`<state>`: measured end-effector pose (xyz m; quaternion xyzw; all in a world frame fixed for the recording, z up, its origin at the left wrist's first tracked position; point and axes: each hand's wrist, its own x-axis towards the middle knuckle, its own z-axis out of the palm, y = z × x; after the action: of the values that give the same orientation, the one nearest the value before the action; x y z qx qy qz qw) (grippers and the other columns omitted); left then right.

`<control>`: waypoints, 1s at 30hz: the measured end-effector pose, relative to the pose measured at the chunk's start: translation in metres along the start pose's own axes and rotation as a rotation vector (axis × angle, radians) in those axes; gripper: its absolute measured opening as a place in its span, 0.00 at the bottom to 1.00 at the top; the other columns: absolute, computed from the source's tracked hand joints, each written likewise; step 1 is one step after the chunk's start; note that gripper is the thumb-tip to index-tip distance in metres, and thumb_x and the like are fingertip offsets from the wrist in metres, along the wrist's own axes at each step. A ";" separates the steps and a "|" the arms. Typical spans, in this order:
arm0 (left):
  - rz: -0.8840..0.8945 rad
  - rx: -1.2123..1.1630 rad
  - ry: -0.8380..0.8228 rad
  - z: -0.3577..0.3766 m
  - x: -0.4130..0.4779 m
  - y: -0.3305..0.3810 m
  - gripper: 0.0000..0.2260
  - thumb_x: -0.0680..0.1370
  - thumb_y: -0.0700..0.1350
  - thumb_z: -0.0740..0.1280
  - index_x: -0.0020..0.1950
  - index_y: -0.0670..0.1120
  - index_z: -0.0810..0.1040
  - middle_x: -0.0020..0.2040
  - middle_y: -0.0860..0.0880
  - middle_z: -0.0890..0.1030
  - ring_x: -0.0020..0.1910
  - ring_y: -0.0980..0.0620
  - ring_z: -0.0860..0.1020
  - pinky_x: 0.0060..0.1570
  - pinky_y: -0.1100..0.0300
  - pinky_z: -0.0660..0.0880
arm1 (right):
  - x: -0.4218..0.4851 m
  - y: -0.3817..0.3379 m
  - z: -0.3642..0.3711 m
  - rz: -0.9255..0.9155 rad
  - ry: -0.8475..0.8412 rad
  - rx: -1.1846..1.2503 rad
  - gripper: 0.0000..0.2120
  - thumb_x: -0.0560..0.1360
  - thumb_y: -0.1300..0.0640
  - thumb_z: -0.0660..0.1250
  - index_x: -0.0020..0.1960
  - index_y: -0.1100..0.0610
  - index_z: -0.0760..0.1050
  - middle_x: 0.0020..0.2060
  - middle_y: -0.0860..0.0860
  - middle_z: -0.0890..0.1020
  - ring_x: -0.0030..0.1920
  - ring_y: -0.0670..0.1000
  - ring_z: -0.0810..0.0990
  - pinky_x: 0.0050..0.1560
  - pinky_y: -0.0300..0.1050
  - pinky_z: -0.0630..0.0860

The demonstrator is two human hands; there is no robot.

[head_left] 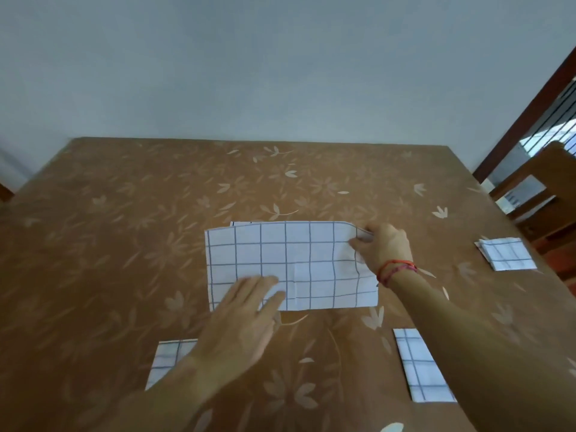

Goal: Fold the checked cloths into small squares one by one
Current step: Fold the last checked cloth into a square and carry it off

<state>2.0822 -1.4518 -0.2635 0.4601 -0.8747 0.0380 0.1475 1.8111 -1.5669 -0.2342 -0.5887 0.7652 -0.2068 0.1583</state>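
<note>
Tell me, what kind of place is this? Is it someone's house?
Probably a room in a home, maybe a dining room. A table with a brown flowered cover holds a checked cloth, a wooden chair stands at its right, and a barred window shows beyond.

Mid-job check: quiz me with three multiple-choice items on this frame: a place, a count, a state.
1. Where does the right hand grip the centre cloth?
A. far right corner
B. near left corner
C. middle

2. How many checked cloths lie on the table?
A. two
B. four
C. six

3. How is the left hand?
A. flat on the centre cloth
B. clenched in the air
C. lifting a folded square

Key:
1 A, its fingers pinch that corner.
2 B, the centre cloth plus the far right cloth, near right cloth and near left cloth.
3 A, its straight fingers press it down.
</note>
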 end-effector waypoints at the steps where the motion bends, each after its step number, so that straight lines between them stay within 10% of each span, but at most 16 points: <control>1: 0.012 -0.007 -0.041 0.011 -0.003 0.003 0.17 0.73 0.44 0.71 0.61 0.46 0.78 0.64 0.46 0.75 0.62 0.46 0.73 0.64 0.51 0.70 | 0.008 -0.001 0.004 0.011 0.007 0.011 0.06 0.70 0.52 0.70 0.42 0.54 0.80 0.33 0.51 0.80 0.39 0.56 0.78 0.39 0.41 0.71; 11: -0.059 -0.050 -0.260 0.088 -0.004 0.011 0.20 0.77 0.53 0.62 0.66 0.48 0.73 0.70 0.50 0.68 0.69 0.51 0.68 0.68 0.55 0.66 | 0.030 0.012 0.047 -0.081 0.135 -0.145 0.28 0.70 0.46 0.72 0.66 0.52 0.70 0.60 0.56 0.73 0.58 0.60 0.73 0.58 0.54 0.71; 16: -0.079 -0.047 -0.252 0.090 -0.004 0.011 0.18 0.77 0.52 0.58 0.64 0.48 0.75 0.71 0.47 0.69 0.71 0.48 0.68 0.68 0.50 0.68 | -0.008 0.020 0.078 -0.279 0.149 -0.230 0.26 0.70 0.49 0.70 0.65 0.56 0.71 0.59 0.60 0.73 0.57 0.62 0.73 0.55 0.56 0.71; 21: -0.043 -0.084 -0.265 0.088 -0.012 0.015 0.15 0.75 0.52 0.59 0.56 0.48 0.78 0.55 0.51 0.75 0.53 0.52 0.76 0.46 0.57 0.78 | -0.061 0.022 0.106 -0.442 0.065 -0.303 0.23 0.69 0.49 0.68 0.62 0.56 0.75 0.59 0.59 0.75 0.57 0.61 0.76 0.53 0.56 0.75; 30: -0.169 -0.040 -0.294 0.093 0.003 0.005 0.22 0.78 0.53 0.55 0.66 0.45 0.76 0.69 0.45 0.73 0.68 0.47 0.72 0.62 0.53 0.73 | -0.095 0.028 0.129 -0.400 -0.085 -0.412 0.24 0.70 0.43 0.58 0.62 0.52 0.74 0.56 0.55 0.77 0.54 0.57 0.77 0.50 0.53 0.77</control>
<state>2.0563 -1.4700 -0.3508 0.5297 -0.8456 -0.0596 0.0299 1.8747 -1.4858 -0.3595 -0.7558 0.6525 -0.0496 0.0234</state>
